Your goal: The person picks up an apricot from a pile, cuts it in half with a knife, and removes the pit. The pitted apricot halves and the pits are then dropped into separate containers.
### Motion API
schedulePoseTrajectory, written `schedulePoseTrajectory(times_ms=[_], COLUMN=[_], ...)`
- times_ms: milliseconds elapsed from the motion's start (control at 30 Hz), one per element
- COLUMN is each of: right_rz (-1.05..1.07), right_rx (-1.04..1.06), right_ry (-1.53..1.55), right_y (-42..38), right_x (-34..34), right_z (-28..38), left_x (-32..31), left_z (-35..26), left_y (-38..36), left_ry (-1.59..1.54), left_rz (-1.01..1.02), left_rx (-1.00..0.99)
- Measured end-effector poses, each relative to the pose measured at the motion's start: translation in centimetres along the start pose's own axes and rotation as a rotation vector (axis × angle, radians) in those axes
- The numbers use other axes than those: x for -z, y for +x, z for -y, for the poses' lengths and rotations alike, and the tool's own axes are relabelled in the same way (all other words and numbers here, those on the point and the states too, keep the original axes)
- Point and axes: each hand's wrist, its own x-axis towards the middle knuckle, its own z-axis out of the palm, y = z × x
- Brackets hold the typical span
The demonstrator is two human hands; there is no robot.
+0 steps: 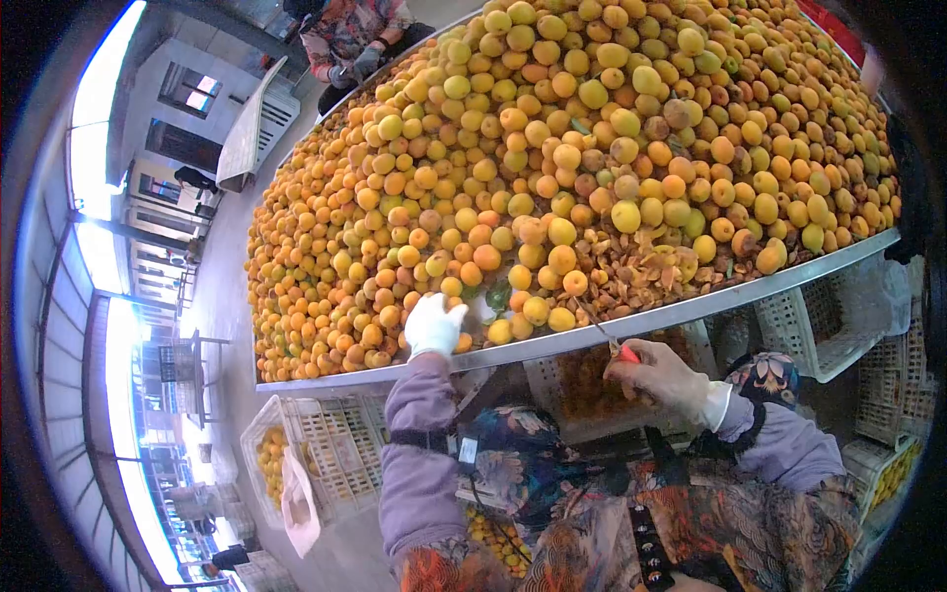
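My left hand (432,328), in a white glove, is at the near edge of a big heap of apricots (473,187). Its thumb and fingers are spread a little apart, with no fruit visible between them. Loose apricots (536,310) and a dark green leaf (498,295) lie just to its right. My right hand (671,380), also gloved, is closed around the red handle of a small knife (625,352). The thin blade points up and left over the metal rim (691,304). Beyond the blade are split apricot pieces (646,261).
White plastic crates stand below the rim: one at left (330,459) with a pale pink cloth (298,503), one at right (829,326). Below my hands, a crate (552,395) holds orange pieces. Across the heap another person (355,44) in grey gloves works.
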Motion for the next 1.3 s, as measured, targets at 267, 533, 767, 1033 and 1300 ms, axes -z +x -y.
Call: schedulePoseTrajectory(times_ms=[267,533,767,1033,1300], right_rz=[0.033,0.047,0.036,0.037,0.049], right_rx=[-0.032,-0.063,-0.014,-0.023,-0.024], right_ry=[0.107,0.103,0.069,0.041,0.089], right_y=[-0.8,-0.9,-0.3,-0.4,-0.3], right_x=[0.9,0.3,0.2,0.6,-0.1], right_z=[-0.3,-0.1,-0.5,-0.5,-0.3], left_x=[6.8,3.0,3.9,0.5,-0.1], left_z=[2.7,10.8,4.9,1.9,-3.8], left_y=[-11.8,-27.2,-10.1,-1.9,-2.0], left_ry=[-0.716,0.022,-0.345,-0.017,-0.254], left_rz=[0.144,1.022,-0.172,0.067,-0.014], left_rx=[0.108,0.21,0.088,0.158,0.039])
